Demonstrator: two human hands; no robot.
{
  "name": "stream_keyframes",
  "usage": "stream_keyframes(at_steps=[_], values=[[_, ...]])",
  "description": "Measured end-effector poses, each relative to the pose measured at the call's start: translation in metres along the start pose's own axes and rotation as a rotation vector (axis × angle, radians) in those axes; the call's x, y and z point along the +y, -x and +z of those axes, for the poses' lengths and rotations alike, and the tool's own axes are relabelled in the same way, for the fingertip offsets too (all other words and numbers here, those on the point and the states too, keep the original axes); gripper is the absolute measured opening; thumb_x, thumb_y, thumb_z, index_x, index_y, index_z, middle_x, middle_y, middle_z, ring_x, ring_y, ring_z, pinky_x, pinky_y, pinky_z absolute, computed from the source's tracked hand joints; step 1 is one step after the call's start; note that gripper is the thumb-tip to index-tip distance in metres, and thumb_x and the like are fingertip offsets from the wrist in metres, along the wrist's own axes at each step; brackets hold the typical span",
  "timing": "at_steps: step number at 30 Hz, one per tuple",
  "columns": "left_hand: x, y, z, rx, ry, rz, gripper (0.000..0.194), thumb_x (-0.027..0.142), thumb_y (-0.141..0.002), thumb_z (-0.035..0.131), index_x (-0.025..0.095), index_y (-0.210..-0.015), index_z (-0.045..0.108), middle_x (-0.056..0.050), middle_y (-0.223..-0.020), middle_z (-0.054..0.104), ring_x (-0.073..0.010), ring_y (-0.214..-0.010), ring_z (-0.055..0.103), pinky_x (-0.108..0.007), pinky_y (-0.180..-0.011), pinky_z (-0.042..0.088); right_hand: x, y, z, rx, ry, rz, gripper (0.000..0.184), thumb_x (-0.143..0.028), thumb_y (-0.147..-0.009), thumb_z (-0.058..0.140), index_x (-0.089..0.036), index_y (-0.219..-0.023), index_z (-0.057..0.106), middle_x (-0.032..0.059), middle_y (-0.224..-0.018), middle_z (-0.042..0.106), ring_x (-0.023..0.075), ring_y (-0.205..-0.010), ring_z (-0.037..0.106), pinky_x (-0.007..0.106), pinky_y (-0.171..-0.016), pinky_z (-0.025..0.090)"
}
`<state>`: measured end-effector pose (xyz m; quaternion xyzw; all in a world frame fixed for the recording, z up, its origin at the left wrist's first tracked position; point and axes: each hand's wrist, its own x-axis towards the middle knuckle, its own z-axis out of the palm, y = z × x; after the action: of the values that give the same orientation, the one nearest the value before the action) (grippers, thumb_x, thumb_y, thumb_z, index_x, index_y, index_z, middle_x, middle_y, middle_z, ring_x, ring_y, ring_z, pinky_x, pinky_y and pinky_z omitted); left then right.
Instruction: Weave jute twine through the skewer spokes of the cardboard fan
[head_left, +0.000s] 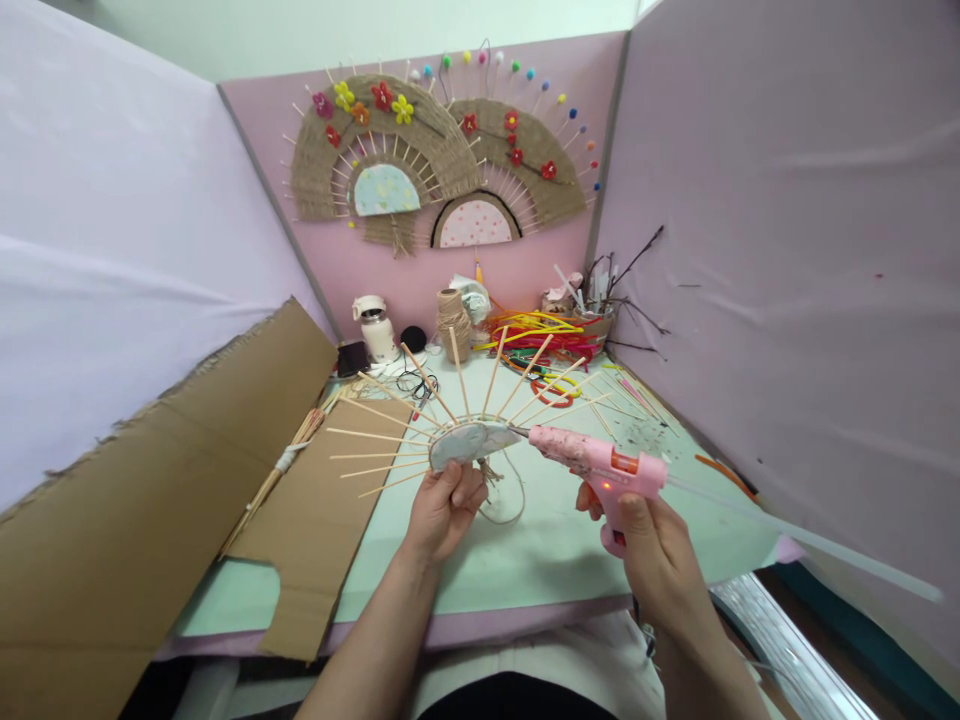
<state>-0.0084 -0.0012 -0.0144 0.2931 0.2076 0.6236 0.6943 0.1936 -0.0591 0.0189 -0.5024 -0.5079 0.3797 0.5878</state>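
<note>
Half-round fan base (pixel 463 443), ringed with thin sticks (pixel 459 372), is held above the table (pixel 480 580), its lower edge pinched in the left fingers (pixel 448 485). The right fingers (pixel 637 515) grip a pink glue gun (pixel 577 452), nozzle at its right edge. Beyond lie scissors (pixel 552 393), then a twine spool (pixel 452 322).

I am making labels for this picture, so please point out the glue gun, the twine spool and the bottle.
Glue gun (pixel 576 450): head view, pink barrel.
Twine spool (pixel 453 322): head view, wound middle.
Bottle (pixel 378 335): head view, pale body.
</note>
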Motion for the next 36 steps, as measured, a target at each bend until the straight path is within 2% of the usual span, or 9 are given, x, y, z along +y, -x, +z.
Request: stream_keyframes(at_steps=[12,30,36], values=[[0.001,-0.0003,0.002,0.009,0.049,0.004,0.045,0.033,-0.073,0.081,0.016,-0.056,0.044,0.008,-0.046,0.028,-0.0062,-0.046,0.017,-0.02,-0.046,0.021,0.002,-0.002,-0.0009,-0.016,0.01,-0.013,0.049,-0.06,-0.092,0.043,-0.017,-0.077,0.063,-0.0008,-0.067,0.048,0.0092,-0.049,0.038,0.023,-0.045,0.036],[0.0025,-0.0003,0.0029,0.027,0.077,0.017,0.052,0.033,-0.075,0.08,0.017,-0.055,0.035,0.008,-0.048,0.019,-0.0063,-0.046,0.016,-0.02,-0.045,0.022,0.0073,-0.0037,-0.0033,-0.045,0.029,-0.02,0.044,-0.056,-0.092,0.044,-0.018,-0.078,0.061,-0.0004,-0.067,0.05,0.0101,-0.049,0.04,0.025,-0.046,0.035],[0.0024,-0.0009,0.0016,0.032,0.094,0.012,0.05,0.034,-0.075,0.08,0.017,-0.056,0.037,0.009,-0.048,0.019,-0.0062,-0.046,0.017,-0.02,-0.046,0.023,0.0077,-0.0051,-0.0038,-0.052,0.041,-0.016,0.044,-0.055,-0.092,0.044,-0.018,-0.077,0.061,-0.0001,-0.068,0.051,0.0102,-0.049,0.041,0.025,-0.045,0.035]])
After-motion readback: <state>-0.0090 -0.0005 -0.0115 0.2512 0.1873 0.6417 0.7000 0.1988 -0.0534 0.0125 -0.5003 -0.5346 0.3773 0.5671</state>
